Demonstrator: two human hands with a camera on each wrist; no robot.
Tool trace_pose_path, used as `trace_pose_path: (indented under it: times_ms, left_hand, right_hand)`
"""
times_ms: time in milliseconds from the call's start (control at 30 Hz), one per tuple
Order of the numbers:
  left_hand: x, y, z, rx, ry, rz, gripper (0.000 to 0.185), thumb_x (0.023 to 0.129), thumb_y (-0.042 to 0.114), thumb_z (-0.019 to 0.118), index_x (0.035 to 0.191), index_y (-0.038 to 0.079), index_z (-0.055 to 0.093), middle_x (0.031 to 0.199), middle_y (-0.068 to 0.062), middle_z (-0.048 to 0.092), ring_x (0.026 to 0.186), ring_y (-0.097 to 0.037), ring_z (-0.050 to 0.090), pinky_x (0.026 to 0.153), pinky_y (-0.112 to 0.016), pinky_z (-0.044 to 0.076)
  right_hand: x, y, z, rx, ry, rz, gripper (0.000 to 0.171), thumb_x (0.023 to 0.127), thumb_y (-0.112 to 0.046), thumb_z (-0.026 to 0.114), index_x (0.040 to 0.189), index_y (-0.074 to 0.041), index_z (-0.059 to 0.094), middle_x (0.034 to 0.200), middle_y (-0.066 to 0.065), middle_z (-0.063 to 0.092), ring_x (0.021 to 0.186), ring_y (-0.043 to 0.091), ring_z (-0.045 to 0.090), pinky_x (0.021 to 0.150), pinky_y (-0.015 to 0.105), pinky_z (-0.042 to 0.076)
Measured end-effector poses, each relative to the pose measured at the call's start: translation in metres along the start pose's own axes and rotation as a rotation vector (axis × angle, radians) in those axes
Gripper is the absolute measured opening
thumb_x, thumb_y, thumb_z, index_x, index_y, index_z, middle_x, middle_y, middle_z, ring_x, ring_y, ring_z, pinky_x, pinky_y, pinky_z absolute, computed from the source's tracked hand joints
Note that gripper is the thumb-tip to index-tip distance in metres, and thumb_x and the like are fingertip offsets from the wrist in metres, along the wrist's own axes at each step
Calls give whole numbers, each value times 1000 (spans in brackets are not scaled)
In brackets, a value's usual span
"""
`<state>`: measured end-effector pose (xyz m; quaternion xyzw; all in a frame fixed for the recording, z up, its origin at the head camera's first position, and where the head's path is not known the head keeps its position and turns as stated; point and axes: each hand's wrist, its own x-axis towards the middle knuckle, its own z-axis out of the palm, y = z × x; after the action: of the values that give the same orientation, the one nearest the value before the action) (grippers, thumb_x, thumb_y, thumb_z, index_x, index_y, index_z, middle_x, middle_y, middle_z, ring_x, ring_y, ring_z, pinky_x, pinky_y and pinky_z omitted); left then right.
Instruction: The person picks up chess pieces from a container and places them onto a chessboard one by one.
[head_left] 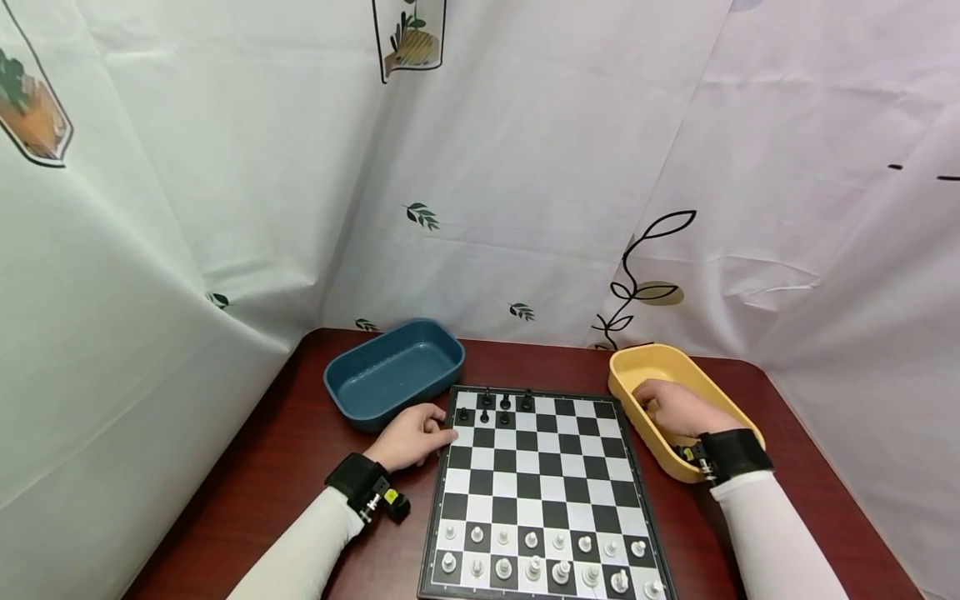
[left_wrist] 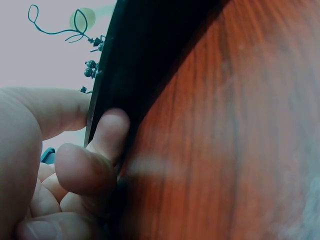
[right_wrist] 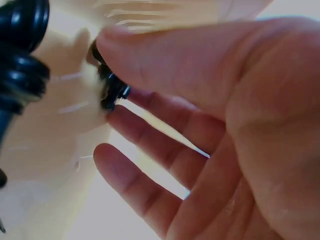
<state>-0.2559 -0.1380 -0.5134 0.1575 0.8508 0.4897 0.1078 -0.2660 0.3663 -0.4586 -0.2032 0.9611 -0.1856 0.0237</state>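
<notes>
A black-and-white chessboard point(head_left: 537, 483) lies on the table. At its far left corner stand several black chess pieces, one a larger piece point(head_left: 527, 402). Two rows of white chess pieces point(head_left: 533, 568) line the near side. My left hand point(head_left: 411, 437) grips the board's left edge, one finger over the top and another against its side in the left wrist view. Inside the yellow box point(head_left: 738, 408), my right hand point(head_left: 678, 408) pinches a black chess piece point(right_wrist: 111, 89) between thumb and fingers; its kind cannot be made out. Other black pieces point(right_wrist: 22, 75) show beside it in the right wrist view.
A dark blue box point(head_left: 393, 371) stands behind my left hand, close to the board's far left corner. The yellow box is at the board's right. The dark red table point(head_left: 247, 508) ends at a white printed cloth point(head_left: 540, 208) hanging behind and at the sides.
</notes>
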Motion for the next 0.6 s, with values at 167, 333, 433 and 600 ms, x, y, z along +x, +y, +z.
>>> trace_pose_path:
  times_ms: [167, 333, 433, 600]
  left_hand:
    - [0, -2, 0, -4, 2, 0, 48, 102, 27, 83, 132, -6, 63, 71, 0, 65, 45, -13, 51, 50, -31, 47]
    - [0, -1, 0, -3, 0, -3, 48, 102, 27, 82, 132, -6, 63, 71, 0, 65, 45, -13, 50, 50, -30, 47]
    - [0, 0, 0, -3, 0, -3, 48, 102, 27, 82, 132, -6, 63, 71, 1, 64, 45, -13, 50, 49, -30, 46]
    - [0, 0, 0, -4, -1, 1, 48, 102, 26, 82, 132, -6, 63, 70, 1, 64, 45, -13, 50, 49, -30, 46]
  right_hand:
    - [2, -1, -3, -31, -2, 31, 21, 84, 6, 74, 94, -11, 81, 96, -1, 75, 89, 20, 66, 82, 44, 57]
    - [2, -1, -3, -38, -19, 62, 22, 82, 9, 69, 90, -8, 80, 91, 1, 74, 85, 21, 65, 78, 42, 56]
    - [2, -1, -4, -34, -36, 70, 26, 81, 11, 64, 86, -10, 78, 85, 0, 70, 79, 20, 59, 72, 38, 50]
    - [2, -2, -4, -16, -50, 65, 28, 79, 10, 61, 77, -15, 73, 74, -5, 59, 72, 16, 50, 66, 33, 41]
